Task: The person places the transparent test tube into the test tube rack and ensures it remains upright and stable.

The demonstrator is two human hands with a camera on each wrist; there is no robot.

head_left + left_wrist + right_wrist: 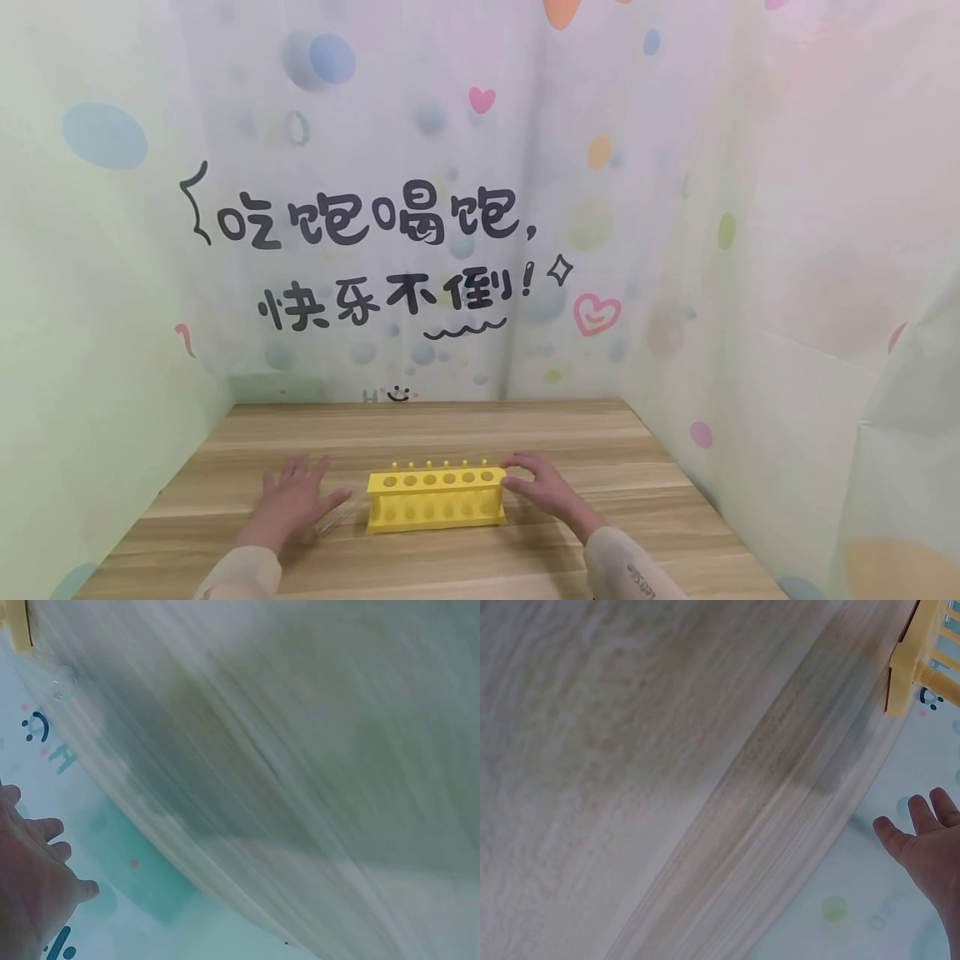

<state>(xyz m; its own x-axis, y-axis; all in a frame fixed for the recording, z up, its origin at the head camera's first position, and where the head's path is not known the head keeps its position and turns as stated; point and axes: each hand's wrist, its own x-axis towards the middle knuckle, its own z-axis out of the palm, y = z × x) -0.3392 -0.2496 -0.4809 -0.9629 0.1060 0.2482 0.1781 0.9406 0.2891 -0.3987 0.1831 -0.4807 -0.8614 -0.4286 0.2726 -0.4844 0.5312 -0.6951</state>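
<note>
Here's the yellow rack (437, 492), upright on the wooden tabletop (420, 568), and its six top holes look vacant. At its right end, the right hand (551, 488), thumb and fingers parted, just beside it; contact I can't confirm! Across the rack, the left hand (292, 502) spreads wide, gripping nothing, a clear, slender item (327, 523) near its thumb. Rack standing, nothing visibly slotted: early stages, I'd judge; what remains, I can't tell.

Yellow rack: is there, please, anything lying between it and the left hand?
Yes. In the head view, a clear object lies on the table near the left hand's thumb, between that hand and the yellow rack. It is too faint to identify.
</note>
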